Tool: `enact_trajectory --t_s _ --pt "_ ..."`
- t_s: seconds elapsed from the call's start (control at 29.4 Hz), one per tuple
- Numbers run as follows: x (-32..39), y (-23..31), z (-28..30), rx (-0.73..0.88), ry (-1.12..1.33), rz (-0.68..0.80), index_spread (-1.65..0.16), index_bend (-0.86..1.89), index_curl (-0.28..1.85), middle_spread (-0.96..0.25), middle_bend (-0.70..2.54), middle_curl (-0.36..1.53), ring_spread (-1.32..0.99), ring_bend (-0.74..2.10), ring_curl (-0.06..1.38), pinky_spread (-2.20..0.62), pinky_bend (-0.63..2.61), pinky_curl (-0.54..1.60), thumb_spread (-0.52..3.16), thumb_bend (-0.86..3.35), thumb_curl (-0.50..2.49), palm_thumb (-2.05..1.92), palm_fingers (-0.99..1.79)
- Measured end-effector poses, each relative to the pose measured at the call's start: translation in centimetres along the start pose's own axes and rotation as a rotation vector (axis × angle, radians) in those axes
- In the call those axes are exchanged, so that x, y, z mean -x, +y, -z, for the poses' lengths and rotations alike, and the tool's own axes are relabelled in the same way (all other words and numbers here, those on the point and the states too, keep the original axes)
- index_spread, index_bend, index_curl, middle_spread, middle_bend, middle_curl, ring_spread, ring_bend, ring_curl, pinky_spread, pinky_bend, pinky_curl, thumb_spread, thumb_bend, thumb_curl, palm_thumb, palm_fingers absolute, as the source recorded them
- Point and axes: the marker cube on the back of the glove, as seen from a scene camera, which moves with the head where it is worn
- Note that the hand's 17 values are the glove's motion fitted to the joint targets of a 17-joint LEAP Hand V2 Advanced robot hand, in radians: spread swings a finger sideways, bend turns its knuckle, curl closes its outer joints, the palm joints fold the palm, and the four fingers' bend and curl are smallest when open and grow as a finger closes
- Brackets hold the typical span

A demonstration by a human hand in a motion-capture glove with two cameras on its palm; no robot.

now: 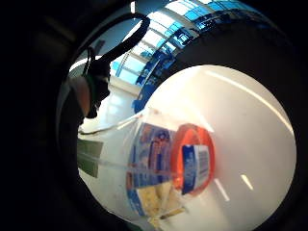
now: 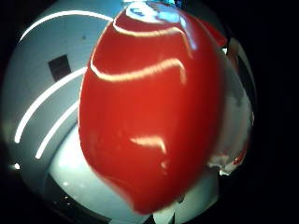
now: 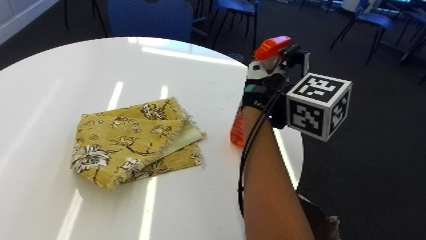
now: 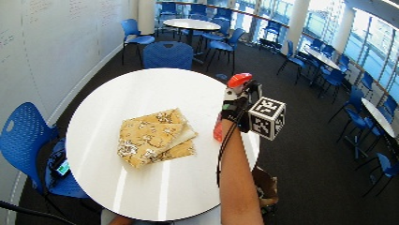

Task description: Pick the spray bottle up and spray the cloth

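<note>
Beside the folded yellow floral cloth on the round white table, an orange plastic spray bottle is gripped upright by the black-gloved right hand. Fingers are curled round its neck below the red trigger head, seemingly readied for spraying the cloth.

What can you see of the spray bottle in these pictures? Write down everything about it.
The bottle has a glossy red-orange trigger head and a clear plastic body with orange liquid and a blue and white label. It stands upright, near the round white table's edge, beside the folded yellow floral cloth without touching it. The gloved right hand grips its neck. Whether its base is lifted off the table cannot be told.
</note>
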Motion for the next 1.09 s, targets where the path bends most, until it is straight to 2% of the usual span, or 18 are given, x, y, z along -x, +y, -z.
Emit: enact_trajectory --t_s 0.2,0.41,0.75,1.09 --pt "0.9 -0.6 0.1 0.010 -0.031 0.012 -0.30 0.17 0.38 -0.18 0.44 0.48 -0.17 0.54 0.43 -0.12 0.36 0.34 0.77 -0.03 0.57 0.96 1.35" --pt "2.0 -0.9 0.1 0.001 -0.050 0.074 -0.30 0.16 0.40 -0.21 0.51 0.50 -0.20 0.60 0.46 -0.20 0.41 0.37 0.76 -0.03 0.58 0.95 1.39" --pt "2.3 -1.0 0.5 0.001 -0.069 0.117 -0.30 0.18 0.42 -0.22 0.58 0.54 -0.21 0.68 0.48 -0.26 0.50 0.41 0.74 -0.02 0.60 0.97 1.37" --pt "0.8 -1.1 0.1 0.079 -0.081 0.143 -0.30 0.19 0.45 -0.22 0.60 0.56 -0.21 0.72 0.49 -0.27 0.54 0.42 0.73 -0.02 0.62 0.97 1.36"
